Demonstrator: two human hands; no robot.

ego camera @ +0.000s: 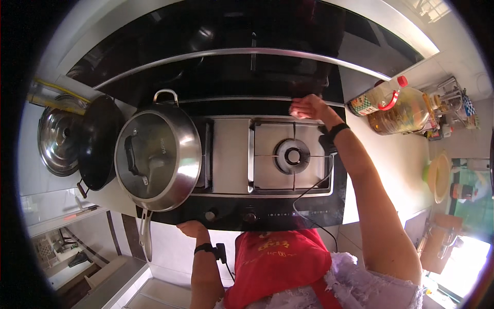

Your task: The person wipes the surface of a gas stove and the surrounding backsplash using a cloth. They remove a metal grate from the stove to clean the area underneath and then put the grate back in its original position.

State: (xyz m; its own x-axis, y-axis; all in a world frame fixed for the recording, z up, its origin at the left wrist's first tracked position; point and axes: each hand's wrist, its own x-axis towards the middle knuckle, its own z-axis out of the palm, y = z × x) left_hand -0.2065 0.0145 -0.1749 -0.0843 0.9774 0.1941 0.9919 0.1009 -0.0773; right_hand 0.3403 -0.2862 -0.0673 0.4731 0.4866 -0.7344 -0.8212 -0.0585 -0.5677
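Observation:
My right hand (308,107), its fingers curled, reaches over the back edge of the gas stove (230,154), in front of the black glossy panel (266,77). Whether anything is within its fingers cannot be made out. Just below it lies the right burner (292,156) with its pan support. My left hand (195,228) is at the stove's front edge, near a control knob (210,215); its fingers are partly hidden. A stainless steel pan (185,154) with a glass lid (150,166) sits over the left burner, its long handle (146,235) pointing towards me.
Left of the pan, a black wok (98,143) and a metal lid (58,139) lean near the wall. Oil bottles (403,114) stand on the right counter (380,162), with a pale basin (440,177) farther along. A cable (308,189) from my right wristband crosses the stove's front.

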